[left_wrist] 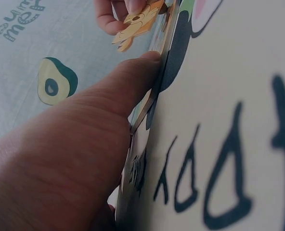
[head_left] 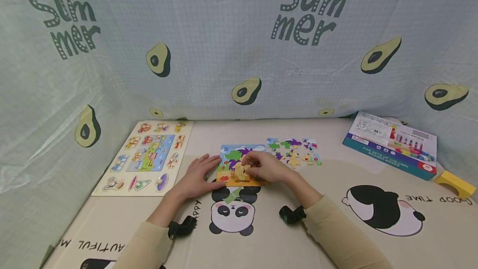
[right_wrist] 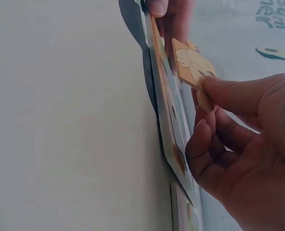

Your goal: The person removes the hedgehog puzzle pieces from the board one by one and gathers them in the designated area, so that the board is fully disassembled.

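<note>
A small jigsaw puzzle board (head_left: 228,162) with a colourful cartoon picture lies on the tablecloth in front of me. My left hand (head_left: 197,177) rests at its left side, fingers extended along that edge and thumb on the near left corner. Between thumb and fingers, my right hand (head_left: 269,167) pinches a yellow-orange puzzle piece (right_wrist: 189,63) with part of a cartoon figure on it. In the right wrist view this piece is tilted and raised above the board. Loose puzzle pieces (head_left: 293,160) lie spread out just right of the board.
A larger peg puzzle board (head_left: 104,190) with vehicle and toy shapes lies at the left. At the back right sits a teal-sided toy box (head_left: 390,165), with a yellow arch block (head_left: 456,184) beside it. A patterned curtain (head_left: 209,24) hangs behind the table.
</note>
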Demonstrator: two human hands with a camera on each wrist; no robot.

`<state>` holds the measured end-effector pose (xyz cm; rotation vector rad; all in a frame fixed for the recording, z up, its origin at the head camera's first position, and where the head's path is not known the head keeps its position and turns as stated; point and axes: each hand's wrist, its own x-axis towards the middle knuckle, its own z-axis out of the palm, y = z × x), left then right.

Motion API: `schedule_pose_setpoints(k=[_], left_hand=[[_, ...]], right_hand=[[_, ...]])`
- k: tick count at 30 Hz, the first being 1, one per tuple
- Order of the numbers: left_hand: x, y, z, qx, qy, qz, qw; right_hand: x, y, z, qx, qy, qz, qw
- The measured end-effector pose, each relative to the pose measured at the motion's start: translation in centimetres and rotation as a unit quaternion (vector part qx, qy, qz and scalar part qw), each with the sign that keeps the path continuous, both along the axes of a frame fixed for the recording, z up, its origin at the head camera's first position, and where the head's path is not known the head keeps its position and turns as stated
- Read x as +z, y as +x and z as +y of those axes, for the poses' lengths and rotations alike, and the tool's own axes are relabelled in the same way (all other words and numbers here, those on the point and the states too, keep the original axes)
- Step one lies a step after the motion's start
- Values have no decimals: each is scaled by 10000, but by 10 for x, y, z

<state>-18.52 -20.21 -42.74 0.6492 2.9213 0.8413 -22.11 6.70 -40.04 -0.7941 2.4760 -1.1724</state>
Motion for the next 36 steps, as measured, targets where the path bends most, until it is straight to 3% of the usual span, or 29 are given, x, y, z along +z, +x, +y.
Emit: schedule_pose_setpoints(k=[5,16,36], left_hand=[[-1,0,-1,-29,9,7,10000],[-2,0,-1,-53,31,64,10000],[0,1,-2,-7,-27,48,10000]], right_hand=[[6,0,4,3,-109,-107,9999],[19,-4,24,-24,-93,253,9996],[12,-9,94,-234,95,301,9992]])
